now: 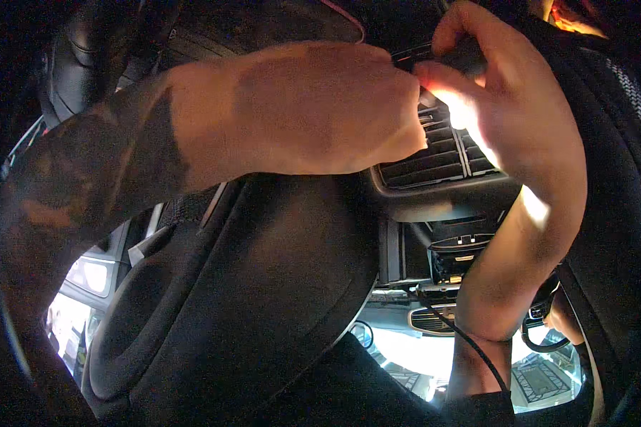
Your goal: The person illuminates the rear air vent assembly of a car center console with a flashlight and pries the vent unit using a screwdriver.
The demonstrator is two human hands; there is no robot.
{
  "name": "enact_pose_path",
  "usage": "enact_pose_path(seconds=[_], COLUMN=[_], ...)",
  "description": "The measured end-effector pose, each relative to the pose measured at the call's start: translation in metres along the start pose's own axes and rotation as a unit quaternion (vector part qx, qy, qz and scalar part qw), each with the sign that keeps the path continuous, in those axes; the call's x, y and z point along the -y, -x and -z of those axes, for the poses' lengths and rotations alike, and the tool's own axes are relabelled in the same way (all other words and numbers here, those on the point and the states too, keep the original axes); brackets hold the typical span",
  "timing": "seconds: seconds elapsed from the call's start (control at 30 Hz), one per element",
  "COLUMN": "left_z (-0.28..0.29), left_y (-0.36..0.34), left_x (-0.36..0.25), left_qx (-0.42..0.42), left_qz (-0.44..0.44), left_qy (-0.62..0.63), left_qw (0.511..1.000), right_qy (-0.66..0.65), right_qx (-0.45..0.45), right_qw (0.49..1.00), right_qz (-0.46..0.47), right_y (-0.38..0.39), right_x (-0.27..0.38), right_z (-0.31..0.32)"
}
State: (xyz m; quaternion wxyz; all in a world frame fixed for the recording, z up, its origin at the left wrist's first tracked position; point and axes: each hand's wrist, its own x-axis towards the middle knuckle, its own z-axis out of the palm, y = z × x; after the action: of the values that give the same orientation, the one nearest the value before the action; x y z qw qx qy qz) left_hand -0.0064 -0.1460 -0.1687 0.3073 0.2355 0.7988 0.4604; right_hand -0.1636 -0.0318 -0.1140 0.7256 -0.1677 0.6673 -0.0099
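My left hand (335,107) reaches in from the left with its back turned up. Its fingers look curled under, at the upper edge of an air vent (434,156). What they grip, if anything, is hidden. My right hand (498,99) bends over the vent from the right. Its thumb and forefinger curve toward each other around a dark area, and I cannot make out what is between them. The thumb comes close to my left knuckles. Bright light falls on the right thumb and wrist. The vent has dark slats within a console panel.
A dark seat back (285,270) fills the lower middle, with another black seat (612,164) at the right. A black cable (463,334) runs past my right forearm. Another person's hand (564,322) is near a steering wheel (541,347). A dashboard vent (431,322) shows below.
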Motion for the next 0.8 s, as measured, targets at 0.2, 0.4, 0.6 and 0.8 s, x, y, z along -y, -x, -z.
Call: enact_pose_path(seconds=[0.2,0.4,0.6,0.8], left_z=[0.005,-0.005,0.003,-0.02], left_y=[0.004,0.005,0.002,0.016], left_x=[-0.005,0.035,0.041,0.039], left_qx=[0.028,0.106,-0.001,-0.019], left_qz=[0.053,-0.111,-0.178,-0.11], left_qy=[0.065,0.223,0.121,0.256], left_qw=[0.996,0.963,0.977,0.96], right_qy=[0.01,0.513,0.129,-0.147], right_qx=[-0.267,-0.38,-0.416,-0.385], right_qw=[0.948,0.743,0.862,0.888], right_qz=[0.174,0.2,0.26,0.204], right_y=[0.004,0.068,0.059,0.038], right_x=[-0.035,-0.066,-0.058,-0.041], right_z=[-0.029,-0.027,-0.047,-0.074])
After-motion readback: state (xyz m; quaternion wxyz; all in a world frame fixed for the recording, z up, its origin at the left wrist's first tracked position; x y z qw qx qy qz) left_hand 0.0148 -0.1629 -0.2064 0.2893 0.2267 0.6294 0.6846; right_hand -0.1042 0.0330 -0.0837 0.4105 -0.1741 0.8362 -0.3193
